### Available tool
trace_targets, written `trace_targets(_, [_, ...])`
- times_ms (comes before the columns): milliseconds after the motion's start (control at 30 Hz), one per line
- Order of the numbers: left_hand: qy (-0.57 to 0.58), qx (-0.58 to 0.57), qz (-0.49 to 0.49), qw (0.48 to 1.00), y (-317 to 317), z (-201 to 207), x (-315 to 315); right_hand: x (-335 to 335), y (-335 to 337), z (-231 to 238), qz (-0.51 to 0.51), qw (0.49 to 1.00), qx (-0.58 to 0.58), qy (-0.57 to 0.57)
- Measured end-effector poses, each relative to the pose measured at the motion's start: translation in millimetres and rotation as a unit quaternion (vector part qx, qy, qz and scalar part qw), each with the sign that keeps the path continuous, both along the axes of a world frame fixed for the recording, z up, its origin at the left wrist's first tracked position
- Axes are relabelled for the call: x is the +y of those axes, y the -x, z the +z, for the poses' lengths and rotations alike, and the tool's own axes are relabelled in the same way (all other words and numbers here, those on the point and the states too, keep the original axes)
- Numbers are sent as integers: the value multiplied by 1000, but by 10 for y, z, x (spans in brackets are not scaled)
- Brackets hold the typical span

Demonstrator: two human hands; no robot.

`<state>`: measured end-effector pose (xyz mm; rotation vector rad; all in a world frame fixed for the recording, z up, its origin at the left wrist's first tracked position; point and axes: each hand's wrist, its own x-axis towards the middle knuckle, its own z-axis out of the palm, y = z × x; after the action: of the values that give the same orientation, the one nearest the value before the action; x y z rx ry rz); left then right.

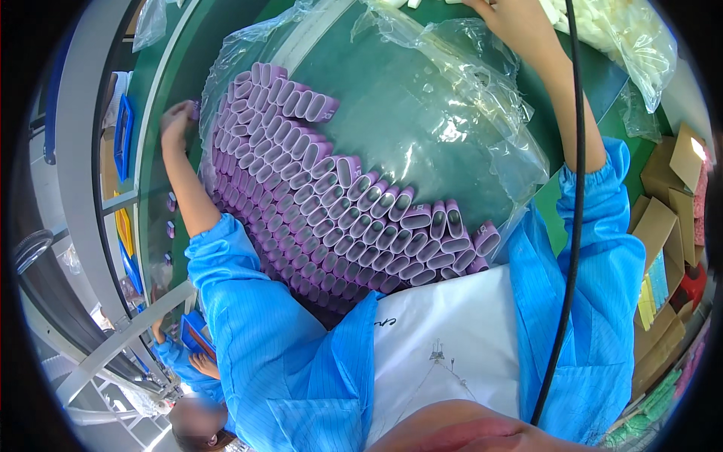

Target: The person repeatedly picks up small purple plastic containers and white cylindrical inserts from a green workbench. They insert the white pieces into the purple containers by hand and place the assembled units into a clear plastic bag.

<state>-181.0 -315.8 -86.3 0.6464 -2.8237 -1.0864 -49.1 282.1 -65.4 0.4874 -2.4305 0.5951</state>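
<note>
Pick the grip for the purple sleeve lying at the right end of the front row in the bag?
Probably take the end purple sleeve across its two flat broad faces, fingers coming from above and the right. It is a flattened oval tube, open end up, last in its row: neighbours crowd its left, while the right flank meets only loose clear plastic bag. The right hand is nearer that side.

Bright, even overhead light; white glare glints on the clear bag (444, 113). Fisheye bends straight edges near the black rim. Centre sharp, lower edge blurred, shadows soft.
</note>
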Motion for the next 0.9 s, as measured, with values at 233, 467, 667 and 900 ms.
trace_targets(233, [428, 192, -63, 881, -206, 349, 778, -81, 52, -93, 10, 999, 6, -48])
trace_targets(467, [245, 148, -585, 759, -1257, 868, 2733, -34, -17, -179, 10, 997, -67, 34])
trace_targets(667, [205, 136, -612, 751, -1361, 749, 2901, -78, -43, -250, 9, 1000, -14, -20])
trace_targets(900, [-360, 97, -366, 853, -1575, 638, 3195, -509, -641, 382, 74, 955, -59, 280])
